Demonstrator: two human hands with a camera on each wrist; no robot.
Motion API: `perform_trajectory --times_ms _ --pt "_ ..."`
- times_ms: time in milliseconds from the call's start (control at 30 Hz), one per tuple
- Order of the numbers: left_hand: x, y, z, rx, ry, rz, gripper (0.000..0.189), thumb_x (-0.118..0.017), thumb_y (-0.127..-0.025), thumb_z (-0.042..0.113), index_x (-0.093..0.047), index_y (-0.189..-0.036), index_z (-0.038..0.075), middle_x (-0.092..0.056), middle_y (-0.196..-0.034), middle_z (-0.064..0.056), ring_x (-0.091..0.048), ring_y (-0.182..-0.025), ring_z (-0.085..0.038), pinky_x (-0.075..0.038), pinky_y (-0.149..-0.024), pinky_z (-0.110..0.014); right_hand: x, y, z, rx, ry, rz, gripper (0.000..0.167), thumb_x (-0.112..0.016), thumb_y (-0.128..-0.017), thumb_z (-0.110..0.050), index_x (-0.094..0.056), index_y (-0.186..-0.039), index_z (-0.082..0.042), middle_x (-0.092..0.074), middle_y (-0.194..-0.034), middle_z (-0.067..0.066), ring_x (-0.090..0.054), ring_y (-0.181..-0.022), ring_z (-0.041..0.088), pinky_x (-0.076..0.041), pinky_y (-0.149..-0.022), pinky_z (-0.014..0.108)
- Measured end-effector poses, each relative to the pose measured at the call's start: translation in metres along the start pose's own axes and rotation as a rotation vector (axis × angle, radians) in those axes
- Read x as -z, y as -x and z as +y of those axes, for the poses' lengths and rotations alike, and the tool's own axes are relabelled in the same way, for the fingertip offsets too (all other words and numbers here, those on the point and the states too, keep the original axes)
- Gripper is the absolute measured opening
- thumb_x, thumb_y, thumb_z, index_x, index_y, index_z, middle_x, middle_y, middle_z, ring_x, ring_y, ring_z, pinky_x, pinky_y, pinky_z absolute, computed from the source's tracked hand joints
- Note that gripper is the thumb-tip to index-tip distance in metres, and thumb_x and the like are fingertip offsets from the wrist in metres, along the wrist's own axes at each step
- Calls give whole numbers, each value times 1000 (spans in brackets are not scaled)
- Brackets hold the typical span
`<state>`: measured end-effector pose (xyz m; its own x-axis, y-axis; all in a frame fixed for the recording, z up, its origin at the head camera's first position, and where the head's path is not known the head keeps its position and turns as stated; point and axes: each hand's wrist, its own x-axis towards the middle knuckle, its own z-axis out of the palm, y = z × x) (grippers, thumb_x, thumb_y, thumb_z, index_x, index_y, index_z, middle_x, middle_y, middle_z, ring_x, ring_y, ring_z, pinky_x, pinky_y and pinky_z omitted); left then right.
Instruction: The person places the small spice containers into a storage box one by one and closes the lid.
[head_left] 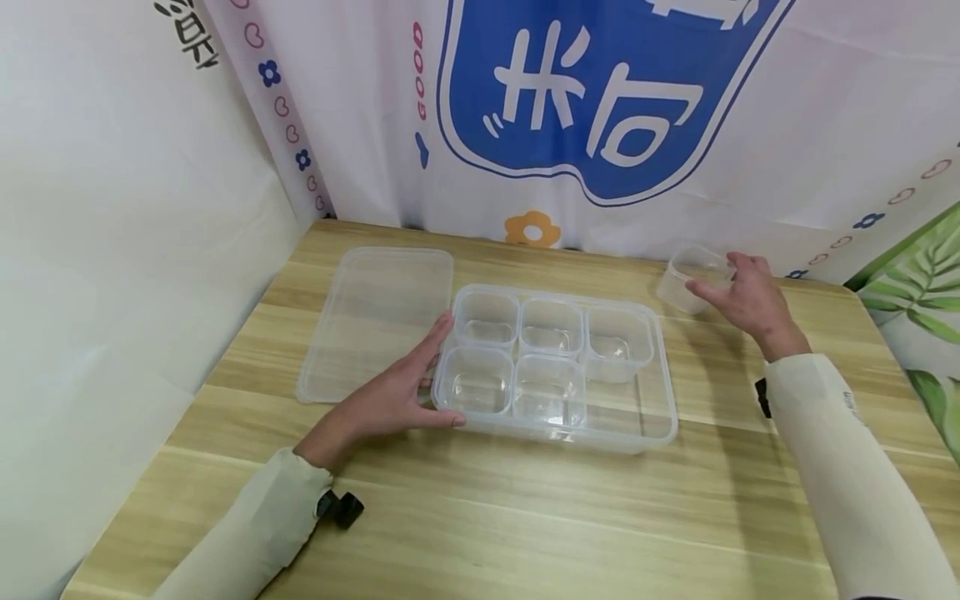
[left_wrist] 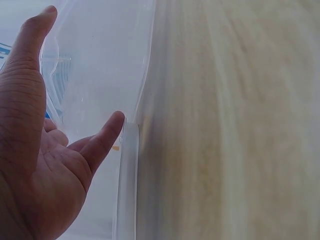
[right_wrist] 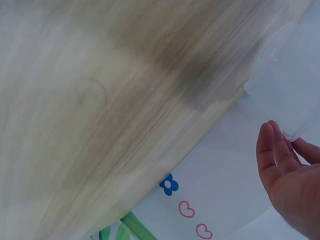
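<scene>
A clear plastic outer box lies across the middle of the table, with several small clear cups set inside in two rows. Its front right corner shows bare floor without a cup. Against the left end of this box rests my left hand, thumb at the front corner and fingers spread along the side. Far to the right, near the table's back edge, my right hand pinches another small clear cup. That cup appears between fingers and thumb in the right wrist view.
A flat translucent lid lies on the wooden table left of the box, partly behind the left hand. A printed white cloth hangs at the table's back edge. Green leaf-patterned material is at the far right.
</scene>
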<state>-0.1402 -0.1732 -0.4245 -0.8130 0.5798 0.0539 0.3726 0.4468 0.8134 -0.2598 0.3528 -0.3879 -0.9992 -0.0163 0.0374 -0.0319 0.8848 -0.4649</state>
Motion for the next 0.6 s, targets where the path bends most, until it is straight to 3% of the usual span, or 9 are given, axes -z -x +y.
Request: perform_trajectory --times_ms 400,600 --pt "0 -3 1 34 31 -14 134 -90 -77 50 9 -166 32 10 -170 10 -45 -139 -29 -50 -101 -38 20 22 -5 6 39 62 102 -66 -96 -56 -26 -152 19 -30 -141 47 -46 -114 56 -42 -88 71" --pt "1 -6 2 31 27 -24 133 -90 -78 49 8 -166 31 9 -170 9 -45 -139 -31 -51 -101 -41 31 37 -3 13 30 91 99 -67 -97 -52 -25 -154 16 -29 -144 45 -43 -119 57 -40 -90 72"
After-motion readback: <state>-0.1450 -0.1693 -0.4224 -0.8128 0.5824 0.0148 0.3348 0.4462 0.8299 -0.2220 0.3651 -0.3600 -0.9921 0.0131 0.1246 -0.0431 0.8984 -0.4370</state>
